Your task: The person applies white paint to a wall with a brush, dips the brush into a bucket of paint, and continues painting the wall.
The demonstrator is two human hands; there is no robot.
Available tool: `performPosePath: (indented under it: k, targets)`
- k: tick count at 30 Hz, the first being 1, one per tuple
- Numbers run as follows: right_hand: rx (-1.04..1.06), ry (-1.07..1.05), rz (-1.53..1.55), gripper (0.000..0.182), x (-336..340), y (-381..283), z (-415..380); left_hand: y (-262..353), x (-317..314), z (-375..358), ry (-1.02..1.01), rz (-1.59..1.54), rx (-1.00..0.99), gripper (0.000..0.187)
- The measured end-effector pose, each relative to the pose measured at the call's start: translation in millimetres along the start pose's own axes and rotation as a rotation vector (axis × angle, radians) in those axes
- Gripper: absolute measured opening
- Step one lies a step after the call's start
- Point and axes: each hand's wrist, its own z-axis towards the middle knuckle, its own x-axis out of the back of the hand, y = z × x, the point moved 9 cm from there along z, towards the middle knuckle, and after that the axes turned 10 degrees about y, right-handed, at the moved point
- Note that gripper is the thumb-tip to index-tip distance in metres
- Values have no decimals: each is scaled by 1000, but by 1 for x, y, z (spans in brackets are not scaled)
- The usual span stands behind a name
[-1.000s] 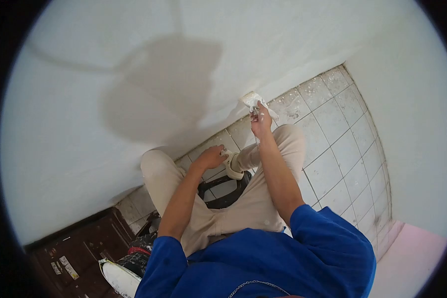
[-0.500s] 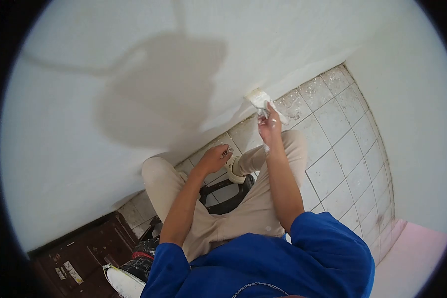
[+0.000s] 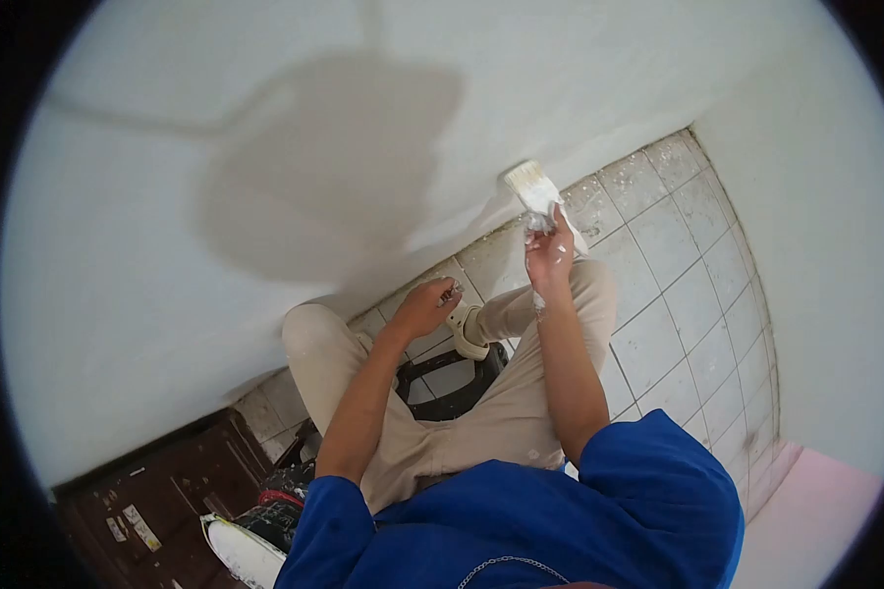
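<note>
A wide paintbrush (image 3: 535, 189) with pale bristles and white paint on it is in my right hand (image 3: 550, 257), whose skin is spotted with white. Its bristle end lies against or very close to the white wall (image 3: 462, 88), just above the floor line. Lower and to the left, my left hand (image 3: 425, 308) is curled over my knees, with white smears at the fingertips; what it holds, if anything, is too small to name.
Speckled floor tiles (image 3: 648, 319) run along the wall. A black stool-like frame (image 3: 452, 401) is between my legs, near a pale clog (image 3: 467, 334). At lower left are a brown door (image 3: 182, 491) and a white-coated container (image 3: 241, 555).
My right hand and the brush have shifted slightly to the right, and more of the bristles shows. The left hand has barely moved.
</note>
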Motion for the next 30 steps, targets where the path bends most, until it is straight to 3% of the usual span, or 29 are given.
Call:
performPosePath:
  k: [2,5,6,9,12,15,18,21,25,29,30]
  targets:
    - [45,116,11,19,7,1,-4,-1,3,0,23,-12,14,23]
    - [-149,-84,-105,19,28,51,47,-3,-3,2,34,0,-45,23]
    - [-165,97,-64,17,19,52,34,-3,-7,2,18,5,-47,23]
    - [-157,-58,-7,18,-2,40,8,-6,-8,2,-8,16,-40,24]
    - [-85,-77,93,17,-19,17,-26,-10,-6,-2,7,0,-13,24]
    - [8,77,42,19,2,23,-13,-11,-4,0,33,3,-37,24]
    - [-107,138,-72,20,14,57,12,-10,-10,0,26,-16,-56,24]
    - [-36,-39,-68,21,-12,39,-10,-9,-5,0,24,-14,-66,25]
    - [-18,-85,-45,20,-11,12,-42,-14,-7,-1,20,-15,-35,25]
    - [-130,54,-165,18,39,57,19,-19,-16,0,-20,7,-28,26]
    - [-172,-29,-106,17,19,68,14,-16,-18,0,-25,-5,-53,26]
